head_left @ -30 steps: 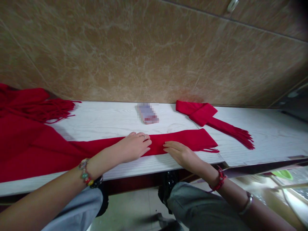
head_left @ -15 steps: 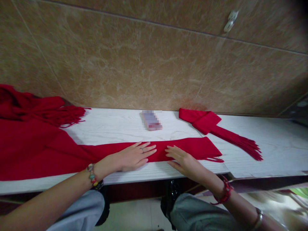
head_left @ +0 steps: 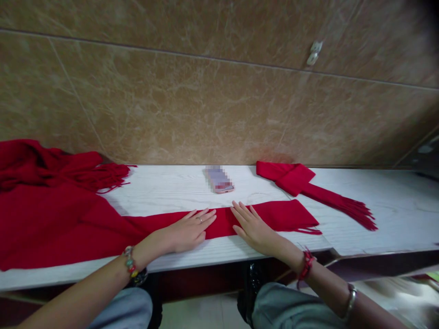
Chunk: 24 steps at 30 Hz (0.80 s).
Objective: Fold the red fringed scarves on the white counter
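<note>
A long red scarf (head_left: 281, 214) lies on the white wood-grain bench, narrow and folded toward the right, wide at the left, with fringe at its right end. My left hand (head_left: 190, 230) rests flat on the narrow part, fingers spread. Just to the right, my right hand (head_left: 252, 227) lies on the same strip with its fingers apart. The two hands do not touch, and red cloth shows between them. Neither hand grips anything.
A phone (head_left: 219, 179), partly pixelated, lies behind the hands. A second red scarf (head_left: 297, 179), folded with a fringed tail, is at the back right. Bunched red fringed cloth (head_left: 78, 169) sits at the back left. A tiled wall (head_left: 206, 105) rises behind the white bench (head_left: 394, 210).
My right hand has shifted slightly toward the scarf's back edge, its fingers now pointing more away from me. My left hand stays flat on the cloth. The whole view has shifted a little.
</note>
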### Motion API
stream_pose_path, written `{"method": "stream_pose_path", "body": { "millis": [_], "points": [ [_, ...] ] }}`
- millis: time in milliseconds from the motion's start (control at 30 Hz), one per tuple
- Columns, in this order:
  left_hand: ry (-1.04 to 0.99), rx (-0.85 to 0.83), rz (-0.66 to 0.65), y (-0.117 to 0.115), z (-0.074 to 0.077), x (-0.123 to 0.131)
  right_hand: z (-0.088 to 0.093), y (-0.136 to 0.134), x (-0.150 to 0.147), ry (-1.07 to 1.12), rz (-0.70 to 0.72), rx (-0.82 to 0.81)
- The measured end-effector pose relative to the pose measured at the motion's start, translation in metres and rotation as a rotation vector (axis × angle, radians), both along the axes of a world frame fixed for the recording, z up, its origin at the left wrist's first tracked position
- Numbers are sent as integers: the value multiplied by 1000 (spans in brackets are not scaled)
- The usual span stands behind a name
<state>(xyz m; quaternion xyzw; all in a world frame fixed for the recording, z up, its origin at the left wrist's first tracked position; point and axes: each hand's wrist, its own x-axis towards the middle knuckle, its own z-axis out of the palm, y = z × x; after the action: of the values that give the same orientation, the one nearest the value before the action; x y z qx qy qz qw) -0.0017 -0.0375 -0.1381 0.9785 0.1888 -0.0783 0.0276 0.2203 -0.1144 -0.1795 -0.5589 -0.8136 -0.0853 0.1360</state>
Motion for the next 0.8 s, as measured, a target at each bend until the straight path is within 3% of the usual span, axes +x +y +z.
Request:
{"method": "stream_pose_path", "body": {
  "millis": [133,267,400,667,733,800],
  "points": [
    [-135,147,106,-3,-15,13,8,6,-21,13,14,-32],
    [-134,121,151,2,-26,19,9,7,-18,-40,45,-80],
    [-91,48,163,5,-22,18,9,-4,23,-132,-83,-64],
    [40,-22,243,2,-10,22,-6,-38,150,-123,-425,-168],
    [31,-29,246,1,-9,22,-6,-41,165,-80,-517,-182],
    [11,-33,242,1,-10,22,0,-39,161,-50,-564,-86]
  ]
}}
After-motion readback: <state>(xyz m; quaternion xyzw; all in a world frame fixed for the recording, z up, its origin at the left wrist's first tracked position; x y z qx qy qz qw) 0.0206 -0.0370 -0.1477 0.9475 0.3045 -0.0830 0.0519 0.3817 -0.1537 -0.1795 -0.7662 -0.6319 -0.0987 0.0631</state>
